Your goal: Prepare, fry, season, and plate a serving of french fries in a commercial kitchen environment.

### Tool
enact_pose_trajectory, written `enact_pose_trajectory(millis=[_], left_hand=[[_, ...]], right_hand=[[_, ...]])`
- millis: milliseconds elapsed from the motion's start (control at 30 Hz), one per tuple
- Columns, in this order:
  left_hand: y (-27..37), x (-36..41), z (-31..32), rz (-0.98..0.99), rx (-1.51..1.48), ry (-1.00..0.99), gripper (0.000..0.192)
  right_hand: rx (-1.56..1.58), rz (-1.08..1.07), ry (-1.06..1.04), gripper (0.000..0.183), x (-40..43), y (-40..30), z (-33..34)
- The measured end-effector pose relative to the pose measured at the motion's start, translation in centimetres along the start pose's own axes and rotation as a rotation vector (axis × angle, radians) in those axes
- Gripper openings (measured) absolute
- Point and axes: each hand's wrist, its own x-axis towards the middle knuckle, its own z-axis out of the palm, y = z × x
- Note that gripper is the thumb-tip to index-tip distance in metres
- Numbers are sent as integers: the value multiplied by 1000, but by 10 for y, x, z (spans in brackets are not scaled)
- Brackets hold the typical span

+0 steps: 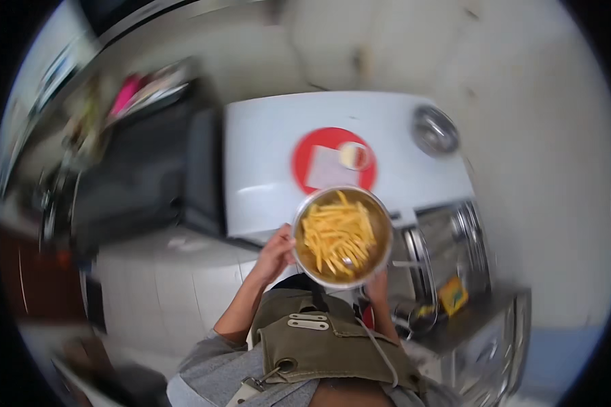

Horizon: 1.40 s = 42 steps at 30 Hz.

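A round metal bowl (383,224) holding french fries (338,229) is in front of my body. My left hand (276,254) grips its left rim. My right hand (378,285) is at the bowl's lower right edge, its fingers mostly hidden by the bowl. Just beyond the bowl, a round red plate or mat (305,152) lies on the white surface (259,147). On it are a sheet of white paper (331,168) and a small container (355,156) with pale and red contents, perhaps sauces.
A metal bowl (435,130) rests at the white surface's far right corner. Metal trays or pans (443,224) and a yellow packet or sponge (453,295) are at right. To the left stands a large black appliance or box (137,168), blurred. A wall rises behind the surface.
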Motion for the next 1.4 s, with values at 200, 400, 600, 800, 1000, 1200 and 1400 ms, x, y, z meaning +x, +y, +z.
enact_pose_trajectory(millis=[200,400,600,800,1000,1200,1400], left_hand=[[-19,-163,-4,235,-300,228,16],[-59,-345,-34,842,-397,940,12],[-77,-513,-53,1328,-318,1595,5],[-114,-663,-132,1676,-286,2040,11],[-134,-745,-194,1898,-351,2204,14],[-142,-784,-257,1974,-396,2381,12],[-117,-826,-286,1890,-423,2642,15]], right_hand=[[-552,-377,-1112,46,-4,-9,66],[-711,-596,-1663,23,-75,-1,187],[-620,-926,-1882,24,-175,-46,318],[-740,-1128,-2055,24,-277,-48,448],[-365,-1153,-2299,21,-437,-136,551],[-20,-1286,-2308,20,-627,-283,694],[486,-935,-2620,22,-844,-484,733]])
